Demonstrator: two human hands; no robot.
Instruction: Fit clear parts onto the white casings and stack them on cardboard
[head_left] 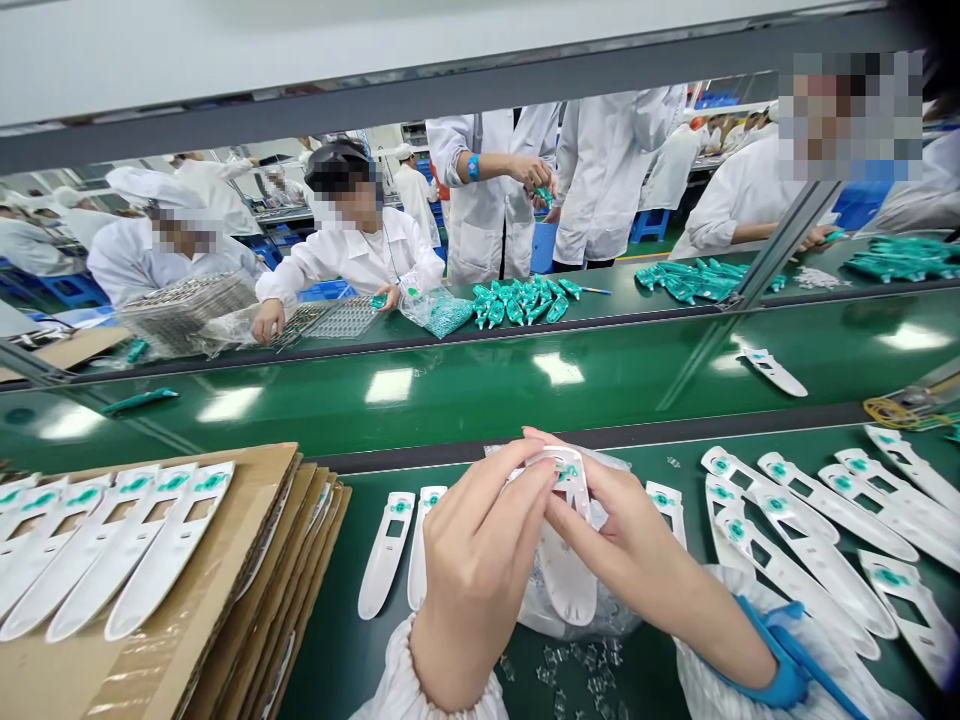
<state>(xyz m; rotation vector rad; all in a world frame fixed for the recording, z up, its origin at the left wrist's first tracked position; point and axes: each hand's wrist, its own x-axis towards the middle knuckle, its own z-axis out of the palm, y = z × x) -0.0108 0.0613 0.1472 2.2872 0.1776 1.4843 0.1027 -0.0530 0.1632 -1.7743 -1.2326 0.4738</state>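
My left hand (480, 565) and my right hand (626, 540) meet low in the middle of the view, both pinching a long white plastic housing (568, 560) with a teal insert near its top. Its lower end hangs down into a clear plastic bag (611, 515). Just left of my left hand lie white housings (386, 555) on the green belt. More white housings (802, 530) lie fanned out to my right. Small clear plastic pieces (577, 665) are scattered below my hands. A blue wrist strap (780, 665) circles my right wrist.
Stacked cardboard sheets (180, 570) carrying rows of white housings fill the lower left. A green conveyor belt (390, 385) runs across beyond my hands. Past a grey metal rail (375, 105), co-workers in white coats (352, 250) handle teal parts (517, 300) on another belt.
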